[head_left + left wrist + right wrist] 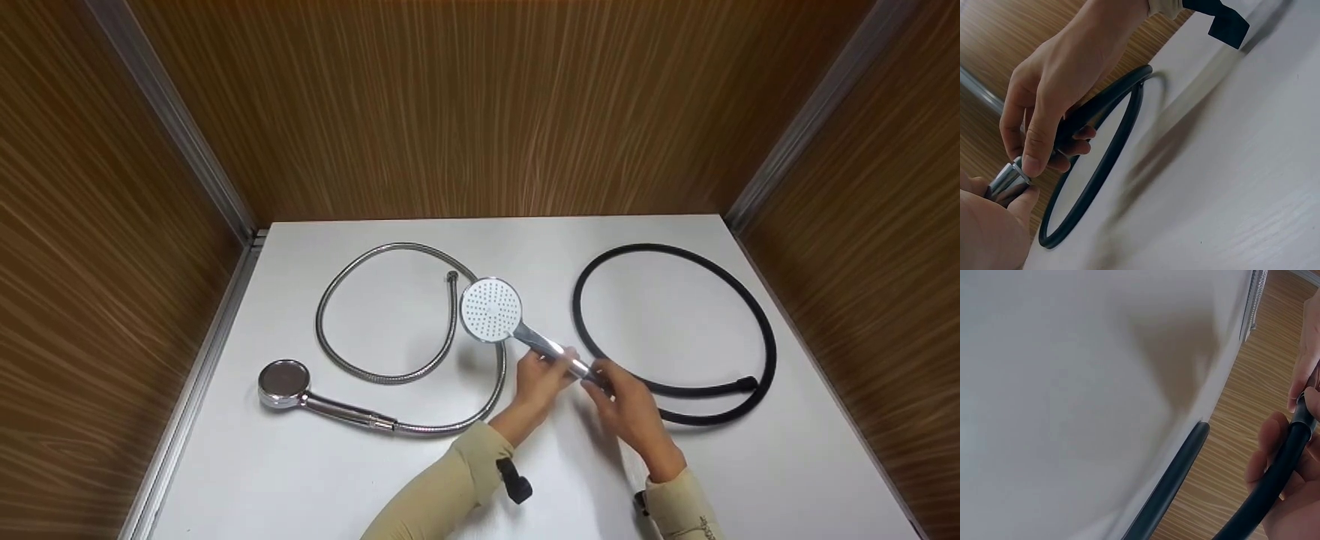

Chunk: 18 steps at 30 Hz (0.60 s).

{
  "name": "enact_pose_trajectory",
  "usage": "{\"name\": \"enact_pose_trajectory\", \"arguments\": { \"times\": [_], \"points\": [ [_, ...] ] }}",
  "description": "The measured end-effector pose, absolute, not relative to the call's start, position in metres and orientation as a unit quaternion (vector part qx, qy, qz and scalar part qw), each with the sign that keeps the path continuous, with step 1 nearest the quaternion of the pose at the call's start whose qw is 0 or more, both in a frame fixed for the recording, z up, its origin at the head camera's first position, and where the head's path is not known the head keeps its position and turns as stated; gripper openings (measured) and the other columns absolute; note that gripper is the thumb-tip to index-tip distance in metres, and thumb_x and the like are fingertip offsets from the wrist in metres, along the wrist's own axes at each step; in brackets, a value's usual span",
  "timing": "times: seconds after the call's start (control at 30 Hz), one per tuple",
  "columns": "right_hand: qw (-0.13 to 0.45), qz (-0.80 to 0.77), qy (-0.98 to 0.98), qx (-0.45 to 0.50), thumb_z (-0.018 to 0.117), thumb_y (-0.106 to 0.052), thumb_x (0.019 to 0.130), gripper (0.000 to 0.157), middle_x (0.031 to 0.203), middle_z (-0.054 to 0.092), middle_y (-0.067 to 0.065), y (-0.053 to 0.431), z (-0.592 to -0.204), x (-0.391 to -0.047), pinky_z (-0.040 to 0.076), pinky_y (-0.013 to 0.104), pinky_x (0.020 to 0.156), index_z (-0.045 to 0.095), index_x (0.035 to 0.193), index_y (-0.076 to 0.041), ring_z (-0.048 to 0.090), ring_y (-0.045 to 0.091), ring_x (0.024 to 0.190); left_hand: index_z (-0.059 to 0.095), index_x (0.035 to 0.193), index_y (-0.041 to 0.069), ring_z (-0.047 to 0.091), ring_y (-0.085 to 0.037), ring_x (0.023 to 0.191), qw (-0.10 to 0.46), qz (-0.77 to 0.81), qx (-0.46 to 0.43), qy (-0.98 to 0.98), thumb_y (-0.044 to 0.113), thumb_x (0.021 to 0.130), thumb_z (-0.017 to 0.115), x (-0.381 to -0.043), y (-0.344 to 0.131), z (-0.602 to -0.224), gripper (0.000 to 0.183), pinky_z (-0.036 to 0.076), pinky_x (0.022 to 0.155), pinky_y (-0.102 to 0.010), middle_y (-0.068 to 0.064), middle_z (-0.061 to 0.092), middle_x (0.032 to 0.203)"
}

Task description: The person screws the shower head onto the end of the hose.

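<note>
A chrome shower head with a white dotted face is held above the table, face up and tilted. My left hand grips it by the handle. At the handle's lower end, my right hand pinches the end of a black shower hose between thumb and fingers. Handle and hose end meet in line; fingers partly cover the joint, so how far they are joined cannot be seen. The rest of the black hose loops over the table to the right, its other end lying loose.
On the left lies a second shower head, attached to a coiled metal hose whose free end points up the table. The white table is bounded by wood-grain panels at the back and both sides.
</note>
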State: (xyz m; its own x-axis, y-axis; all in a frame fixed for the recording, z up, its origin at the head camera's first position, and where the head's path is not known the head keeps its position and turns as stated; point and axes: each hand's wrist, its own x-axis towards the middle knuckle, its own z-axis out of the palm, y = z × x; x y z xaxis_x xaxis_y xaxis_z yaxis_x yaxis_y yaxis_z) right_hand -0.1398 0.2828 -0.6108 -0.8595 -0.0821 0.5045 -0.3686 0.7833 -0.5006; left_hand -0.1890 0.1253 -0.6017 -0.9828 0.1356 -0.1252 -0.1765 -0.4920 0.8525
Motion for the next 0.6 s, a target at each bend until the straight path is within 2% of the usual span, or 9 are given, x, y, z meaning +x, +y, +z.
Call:
{"name": "enact_pose_trajectory", "arguments": {
  "times": [0.13,0.3,0.6],
  "points": [
    [0.230,0.308,-0.915,0.122,0.080,-0.006,0.092,0.027,0.087,0.069,0.000,0.2827,-0.6109,-0.1392,0.054,0.029,0.062,0.070,0.117,-0.007,0.058,0.009,0.072,0.066,0.110,-0.010,0.077,-0.026,0.093,0.088,0.865,-0.020,0.494,0.001,0.094,0.075,-0.1889,0.1257,-0.6010,0.021,0.069,0.090,-0.040,-0.018,0.076,0.097],
    [0.209,0.312,-0.921,0.106,0.077,-0.010,0.096,0.027,0.097,0.074,0.005,0.2825,-0.6101,-0.1383,0.061,0.037,0.071,0.070,0.122,-0.006,0.066,0.013,0.082,0.066,0.109,-0.009,0.076,-0.021,0.085,0.086,0.868,-0.018,0.489,0.001,0.094,0.075,-0.1894,0.1263,-0.6009,0.020,0.069,0.089,-0.041,-0.014,0.075,0.092],
    [0.215,0.307,-0.921,0.105,0.077,-0.010,0.096,0.028,0.099,0.075,0.006,0.2829,-0.6122,-0.1380,0.062,0.041,0.073,0.070,0.122,-0.002,0.068,0.016,0.084,0.066,0.108,-0.009,0.075,-0.020,0.082,0.086,0.862,-0.022,0.499,0.001,0.094,0.075,-0.1892,0.1274,-0.6026,0.020,0.069,0.088,-0.041,-0.018,0.075,0.095]
  ]
}}
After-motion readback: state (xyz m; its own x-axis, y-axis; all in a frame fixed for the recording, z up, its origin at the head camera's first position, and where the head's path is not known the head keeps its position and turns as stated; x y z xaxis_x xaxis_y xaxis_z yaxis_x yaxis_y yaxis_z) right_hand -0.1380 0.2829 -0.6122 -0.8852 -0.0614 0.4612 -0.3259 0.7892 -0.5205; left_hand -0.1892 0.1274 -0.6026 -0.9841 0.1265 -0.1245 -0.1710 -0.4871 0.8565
